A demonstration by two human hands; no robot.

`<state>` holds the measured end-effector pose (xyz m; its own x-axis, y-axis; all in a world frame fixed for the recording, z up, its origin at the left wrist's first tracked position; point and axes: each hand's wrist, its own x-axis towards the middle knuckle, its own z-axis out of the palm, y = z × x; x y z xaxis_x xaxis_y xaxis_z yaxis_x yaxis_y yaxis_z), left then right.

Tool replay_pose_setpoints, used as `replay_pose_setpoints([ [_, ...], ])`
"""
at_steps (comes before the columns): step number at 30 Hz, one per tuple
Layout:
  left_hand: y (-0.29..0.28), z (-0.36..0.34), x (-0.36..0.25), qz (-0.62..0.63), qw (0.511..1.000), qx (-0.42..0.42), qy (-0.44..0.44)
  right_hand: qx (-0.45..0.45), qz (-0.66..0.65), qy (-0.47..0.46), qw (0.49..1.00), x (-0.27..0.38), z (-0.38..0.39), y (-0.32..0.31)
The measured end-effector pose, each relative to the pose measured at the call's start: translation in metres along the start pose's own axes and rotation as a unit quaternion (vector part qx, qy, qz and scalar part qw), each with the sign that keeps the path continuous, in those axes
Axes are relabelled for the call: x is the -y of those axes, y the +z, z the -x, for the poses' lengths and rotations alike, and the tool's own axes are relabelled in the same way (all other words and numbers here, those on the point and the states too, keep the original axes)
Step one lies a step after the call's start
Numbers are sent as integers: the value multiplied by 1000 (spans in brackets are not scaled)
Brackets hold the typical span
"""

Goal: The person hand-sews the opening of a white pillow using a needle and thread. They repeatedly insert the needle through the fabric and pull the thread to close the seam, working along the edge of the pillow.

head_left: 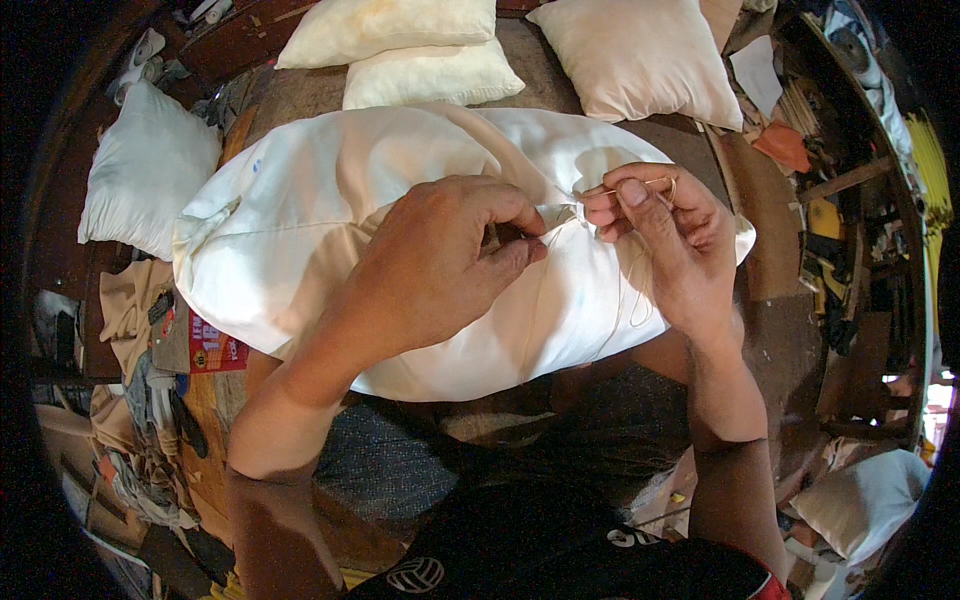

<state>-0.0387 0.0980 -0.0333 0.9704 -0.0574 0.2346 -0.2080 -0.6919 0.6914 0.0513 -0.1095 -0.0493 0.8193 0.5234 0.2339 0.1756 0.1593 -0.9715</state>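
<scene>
A large stuffed white pillow [280, 270] lies across my lap, with a seam running along its length. My left hand [450, 245] is closed at the middle of that seam, thumb and forefinger pinching the cloth edge. Just to its right, my right hand [690, 235] pinches a thin sewing needle [608, 193] between thumb and fingers, its tip close to the seam. A pale thread [640, 300] hangs in loose loops below the right hand against the pillow. The fingers partly hide where needle and cloth meet.
Two stacked cream pillows [430, 75] and a third pillow [640, 60] lie beyond the work. Another white pillow [150, 170] stands at the left, and one more [870, 505] at the lower right. Cloth scraps [130, 310] lie at the left; cluttered wooden shelving [850, 190] lines the right.
</scene>
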Motion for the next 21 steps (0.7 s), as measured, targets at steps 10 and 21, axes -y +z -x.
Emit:
replay_pose_setpoints([
  [10, 0, 1, -3, 29, 999, -10, -15, 11, 16, -1, 1000, 0, 4, 4],
  [21, 0, 1, -5, 23, 999, -21, -20, 25, 52, 24, 998, 4, 3, 3],
])
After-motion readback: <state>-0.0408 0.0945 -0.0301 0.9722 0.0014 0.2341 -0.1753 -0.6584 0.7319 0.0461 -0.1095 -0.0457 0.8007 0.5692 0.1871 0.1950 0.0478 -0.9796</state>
